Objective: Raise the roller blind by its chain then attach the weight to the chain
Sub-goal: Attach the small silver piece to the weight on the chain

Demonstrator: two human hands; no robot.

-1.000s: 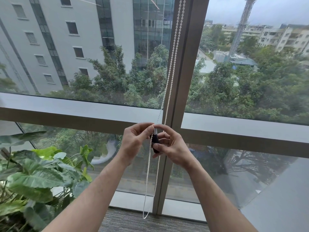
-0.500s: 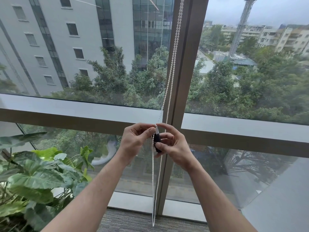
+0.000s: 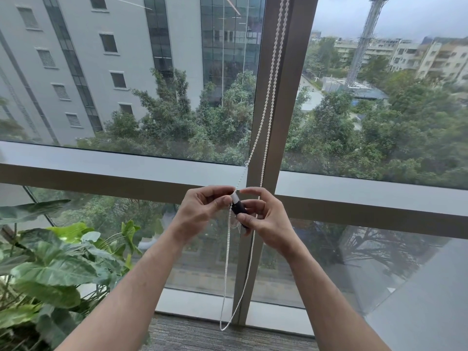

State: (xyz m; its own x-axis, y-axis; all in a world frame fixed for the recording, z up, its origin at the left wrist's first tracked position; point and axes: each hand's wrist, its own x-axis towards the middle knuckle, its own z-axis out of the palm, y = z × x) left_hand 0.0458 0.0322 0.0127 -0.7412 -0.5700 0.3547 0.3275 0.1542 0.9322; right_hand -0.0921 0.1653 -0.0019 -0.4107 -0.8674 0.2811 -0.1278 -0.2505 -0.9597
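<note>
White bead chain hangs in 2 strands down the front of the window mullion, loop bottom just above the carpet. No blind fabric in view over the glass, so the raise step looks done; judgement only, the roller itself is out of frame.

Weight: small black cylinder with a white cap, held at chest height between both hands, right in front of the mullion. Tilted, cap end up, probably so the cap's opening faces the strand coming down into it.

Left hand: fingers curled, thumb and forefinger pinching the chain at the white cap. Reads as feeding or seating beads into the cap.

Right hand: fingers wrapped round the black body, thumb below, forefinger arched over the top near the cap. It steadies the weight so the left can work.

Left strand bends toward the hands from the transom level; right strand passes behind the right hand. Cannot tell whether the chain is already locked in the cap: too small.

Next: likely seat beads, close cap, release slowly.

Potted plant at lower left, well apart from the chain.
</note>
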